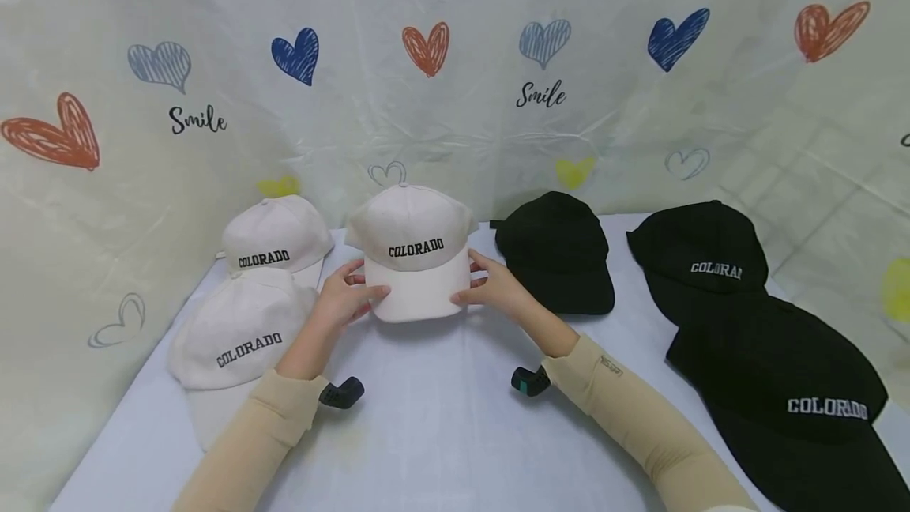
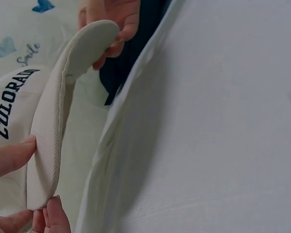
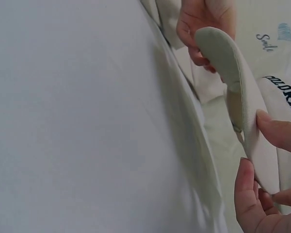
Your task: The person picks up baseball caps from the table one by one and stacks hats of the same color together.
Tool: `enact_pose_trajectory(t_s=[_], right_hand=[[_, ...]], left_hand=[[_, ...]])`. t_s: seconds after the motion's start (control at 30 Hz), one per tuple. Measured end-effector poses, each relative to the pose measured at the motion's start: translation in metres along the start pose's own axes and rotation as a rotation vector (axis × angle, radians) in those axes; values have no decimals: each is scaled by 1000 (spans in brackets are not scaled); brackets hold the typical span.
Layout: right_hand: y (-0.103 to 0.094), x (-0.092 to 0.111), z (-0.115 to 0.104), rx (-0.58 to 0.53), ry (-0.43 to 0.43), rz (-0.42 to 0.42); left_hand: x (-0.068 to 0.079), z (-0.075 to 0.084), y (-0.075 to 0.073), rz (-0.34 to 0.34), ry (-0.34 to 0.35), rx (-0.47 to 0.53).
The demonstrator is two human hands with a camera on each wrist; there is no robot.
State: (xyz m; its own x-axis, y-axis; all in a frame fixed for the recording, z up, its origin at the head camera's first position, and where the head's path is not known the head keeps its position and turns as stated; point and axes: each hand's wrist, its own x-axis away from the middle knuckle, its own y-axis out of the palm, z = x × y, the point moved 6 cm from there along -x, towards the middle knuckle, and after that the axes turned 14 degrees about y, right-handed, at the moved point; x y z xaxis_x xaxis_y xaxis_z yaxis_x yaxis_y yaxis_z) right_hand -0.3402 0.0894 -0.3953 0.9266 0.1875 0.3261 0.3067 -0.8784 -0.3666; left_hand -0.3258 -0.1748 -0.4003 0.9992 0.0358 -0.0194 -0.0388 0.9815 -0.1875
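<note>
A white baseball cap [image 1: 415, 291] lettered COLORADO is held up between both hands at the middle of the table, its brim facing me. My left hand [image 1: 343, 295] pinches the brim's left edge, thumb on top and fingers beneath. On the opposite edge my right hand [image 1: 496, 284] grips the brim the same way. The left wrist view shows the cap's curved brim [image 2: 46, 160] tilted up off the cloth, with the left thumb [image 2: 12, 158] on its upper face. In the right wrist view, the right thumb [image 3: 281, 131] presses on the brim [image 3: 262, 155].
Two white caps lie at the left, one at the back [image 1: 277, 231] and one nearer [image 1: 242, 330]. A black cap [image 1: 554, 251] sits right of the held one. Two more black caps, one farther [image 1: 700, 251] and one nearer [image 1: 782, 370], overlap at the right. A heart-printed curtain [image 1: 469, 117] hangs behind.
</note>
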Motion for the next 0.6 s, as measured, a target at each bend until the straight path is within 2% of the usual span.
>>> enact_pose_trajectory(t_s=[0.6], right_hand=[[-2,17,5,-79,11,-32]], left_hand=[[16,8,-2,-39,-5,28]])
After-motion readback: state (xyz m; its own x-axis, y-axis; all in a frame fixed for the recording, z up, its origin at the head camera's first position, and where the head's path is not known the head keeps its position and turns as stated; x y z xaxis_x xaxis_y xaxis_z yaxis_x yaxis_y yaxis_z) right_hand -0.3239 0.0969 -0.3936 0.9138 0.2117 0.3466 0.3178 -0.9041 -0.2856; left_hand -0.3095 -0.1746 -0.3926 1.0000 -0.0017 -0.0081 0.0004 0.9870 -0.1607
